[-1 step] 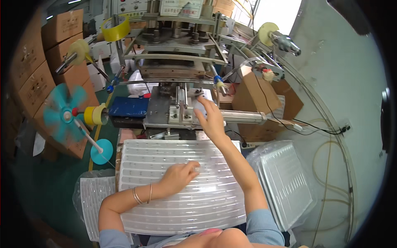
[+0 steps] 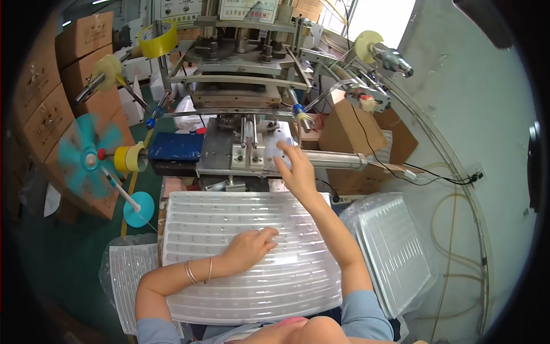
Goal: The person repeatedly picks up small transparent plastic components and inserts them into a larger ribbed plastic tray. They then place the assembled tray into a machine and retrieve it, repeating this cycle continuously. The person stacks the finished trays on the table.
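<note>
My left hand (image 2: 247, 251), with bracelets (image 2: 197, 271) on its wrist, rests over a large clear ribbed plastic tray (image 2: 229, 298) of small parts. Its fingers are curled together at the tray's middle, and whatever is between the fingertips is too small to make out. Farther forward, my right hand (image 2: 299, 172) hovers beside the bed of a press machine (image 2: 217, 146). Thumb and forefinger stand apart there, with nothing visible between them. Close to those fingertips is a pale plate (image 2: 281, 133) next to the metal clamp block (image 2: 247, 156).
More clear trays lie at the right (image 2: 395, 252) and lower left (image 2: 134, 275). A teal fan (image 2: 90, 160) spins at the left, near stacked cartons (image 2: 43, 114). A metal cylinder (image 2: 335, 160) juts out rightward from the machine, and a cable (image 2: 441, 176) runs to the wall.
My right hand has drawn back slightly from the machine bed toward me. The left hand stays over the tray, its fingertips shifted a little. The whole view has moved slightly.
</note>
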The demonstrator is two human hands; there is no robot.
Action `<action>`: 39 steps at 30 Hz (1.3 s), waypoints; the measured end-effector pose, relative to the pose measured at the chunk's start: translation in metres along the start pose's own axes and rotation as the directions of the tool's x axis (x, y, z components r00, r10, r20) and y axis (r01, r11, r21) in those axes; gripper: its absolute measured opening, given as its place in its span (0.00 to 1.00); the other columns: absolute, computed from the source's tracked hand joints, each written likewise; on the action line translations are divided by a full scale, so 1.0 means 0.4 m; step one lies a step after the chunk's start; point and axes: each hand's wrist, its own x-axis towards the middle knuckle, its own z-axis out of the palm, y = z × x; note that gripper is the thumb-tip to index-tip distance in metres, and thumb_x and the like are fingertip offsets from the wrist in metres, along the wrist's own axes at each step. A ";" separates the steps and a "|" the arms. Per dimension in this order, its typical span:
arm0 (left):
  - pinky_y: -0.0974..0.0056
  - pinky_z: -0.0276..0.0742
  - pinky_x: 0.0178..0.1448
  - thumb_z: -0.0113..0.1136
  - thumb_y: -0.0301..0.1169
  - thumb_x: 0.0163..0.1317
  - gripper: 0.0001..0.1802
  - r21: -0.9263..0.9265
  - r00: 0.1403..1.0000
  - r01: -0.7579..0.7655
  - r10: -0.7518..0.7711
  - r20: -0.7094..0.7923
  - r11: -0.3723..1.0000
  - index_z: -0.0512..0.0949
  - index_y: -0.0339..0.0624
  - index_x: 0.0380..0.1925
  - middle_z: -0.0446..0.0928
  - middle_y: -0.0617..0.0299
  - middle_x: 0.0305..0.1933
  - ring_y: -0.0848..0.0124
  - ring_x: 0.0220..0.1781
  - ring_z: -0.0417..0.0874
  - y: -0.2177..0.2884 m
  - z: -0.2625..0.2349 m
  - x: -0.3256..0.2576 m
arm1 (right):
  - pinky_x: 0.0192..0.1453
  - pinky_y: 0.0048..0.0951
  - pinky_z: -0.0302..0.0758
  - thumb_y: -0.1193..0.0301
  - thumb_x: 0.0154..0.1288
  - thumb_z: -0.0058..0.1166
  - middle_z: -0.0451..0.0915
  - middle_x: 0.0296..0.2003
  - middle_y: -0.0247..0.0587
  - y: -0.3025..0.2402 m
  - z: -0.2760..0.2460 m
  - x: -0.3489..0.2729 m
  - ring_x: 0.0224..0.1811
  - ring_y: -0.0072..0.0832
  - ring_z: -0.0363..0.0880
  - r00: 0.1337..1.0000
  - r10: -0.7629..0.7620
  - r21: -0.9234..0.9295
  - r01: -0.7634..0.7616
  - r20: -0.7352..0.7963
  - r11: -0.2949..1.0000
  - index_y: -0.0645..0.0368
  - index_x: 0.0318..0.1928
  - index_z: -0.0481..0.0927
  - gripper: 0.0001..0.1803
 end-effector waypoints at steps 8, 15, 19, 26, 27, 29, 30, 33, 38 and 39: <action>0.62 0.63 0.42 0.56 0.33 0.56 0.09 0.364 0.946 -0.323 0.290 0.145 0.874 0.73 0.48 0.37 0.72 0.66 0.27 0.68 0.34 0.74 0.058 0.142 -0.027 | 0.42 0.37 0.77 0.72 0.56 0.57 0.79 0.36 0.38 0.004 -0.218 -0.339 0.39 0.39 0.79 0.642 0.050 -0.077 0.014 0.765 0.997 0.44 0.42 0.82 0.13; 0.61 0.62 0.44 0.60 0.33 0.50 0.08 0.484 0.973 -0.229 0.211 0.093 0.844 0.73 0.45 0.28 0.71 0.65 0.32 0.67 0.38 0.72 0.049 0.129 -0.044 | 0.38 0.34 0.78 0.77 0.53 0.57 0.77 0.37 0.38 -0.047 -0.254 -0.378 0.40 0.37 0.79 0.732 0.060 -0.121 0.030 0.679 0.992 0.45 0.52 0.76 0.24; 0.62 0.61 0.46 0.64 0.34 0.49 0.10 0.499 0.985 -0.170 0.127 0.119 0.850 0.73 0.45 0.28 0.71 0.64 0.34 0.67 0.40 0.71 0.064 0.119 -0.045 | 0.34 0.32 0.77 0.78 0.52 0.57 0.76 0.33 0.37 -0.066 -0.273 -0.348 0.34 0.36 0.78 0.790 0.019 -0.122 0.071 0.613 0.990 0.47 0.46 0.79 0.19; 0.63 0.63 0.46 0.65 0.33 0.49 0.11 0.376 0.983 -0.142 0.085 0.165 0.916 0.76 0.46 0.33 0.72 0.63 0.38 0.66 0.42 0.71 0.071 0.058 -0.033 | 0.38 0.33 0.78 0.75 0.53 0.56 0.75 0.36 0.36 -0.045 -0.251 -0.419 0.39 0.34 0.78 0.595 0.016 -0.184 0.223 0.804 0.957 0.48 0.41 0.77 0.13; 0.62 0.64 0.46 0.65 0.33 0.50 0.12 0.339 0.988 -0.121 0.081 0.129 0.933 0.77 0.46 0.34 0.72 0.63 0.39 0.66 0.42 0.72 0.067 0.038 -0.027 | 0.38 0.33 0.78 0.74 0.53 0.56 0.75 0.37 0.37 -0.039 -0.248 -0.410 0.39 0.35 0.78 0.602 0.034 -0.178 0.181 0.798 0.967 0.49 0.40 0.76 0.12; 0.61 0.65 0.47 0.64 0.32 0.51 0.12 0.295 0.998 -0.063 0.056 0.034 0.953 0.78 0.47 0.37 0.72 0.63 0.40 0.65 0.44 0.72 0.040 0.006 -0.021 | 0.39 0.34 0.76 0.75 0.50 0.57 0.74 0.37 0.41 -0.020 -0.261 -0.378 0.40 0.37 0.78 0.688 0.034 -0.062 0.015 0.725 0.998 0.54 0.38 0.73 0.13; 0.61 0.65 0.47 0.64 0.32 0.51 0.13 0.298 0.999 -0.024 0.035 -0.031 0.954 0.77 0.47 0.38 0.72 0.63 0.40 0.65 0.45 0.72 0.015 -0.014 -0.019 | 0.39 0.34 0.76 0.75 0.49 0.57 0.74 0.37 0.42 -0.007 -0.265 -0.356 0.39 0.37 0.78 0.756 0.044 -0.012 -0.048 0.653 0.999 0.55 0.38 0.73 0.13; 0.60 0.66 0.47 0.64 0.31 0.52 0.17 0.321 0.982 0.069 -0.009 -0.186 0.945 0.77 0.49 0.44 0.73 0.63 0.42 0.64 0.46 0.73 -0.045 -0.064 -0.004 | 0.37 0.31 0.72 0.79 0.47 0.54 0.72 0.32 0.41 0.034 -0.280 -0.293 0.34 0.33 0.74 0.859 0.220 0.010 -0.253 0.462 0.967 0.60 0.36 0.72 0.12; 0.58 0.64 0.51 0.61 0.35 0.55 0.18 0.445 0.884 0.191 0.044 -0.465 0.875 0.77 0.49 0.48 0.73 0.60 0.44 0.63 0.46 0.72 -0.086 -0.141 0.084 | 0.31 0.24 0.72 0.74 0.56 0.56 0.77 0.36 0.39 0.059 -0.246 -0.235 0.26 0.23 0.72 0.827 0.398 0.113 -0.474 0.398 0.873 0.62 0.35 0.71 0.09; 0.57 0.63 0.52 0.61 0.36 0.56 0.18 0.503 0.836 0.214 0.109 -0.537 0.837 0.78 0.48 0.48 0.73 0.59 0.45 0.62 0.46 0.72 -0.092 -0.155 0.128 | 0.31 0.24 0.71 0.73 0.57 0.56 0.77 0.36 0.38 0.069 -0.225 -0.221 0.27 0.22 0.73 0.854 0.365 0.184 -0.453 0.370 0.873 0.62 0.35 0.71 0.09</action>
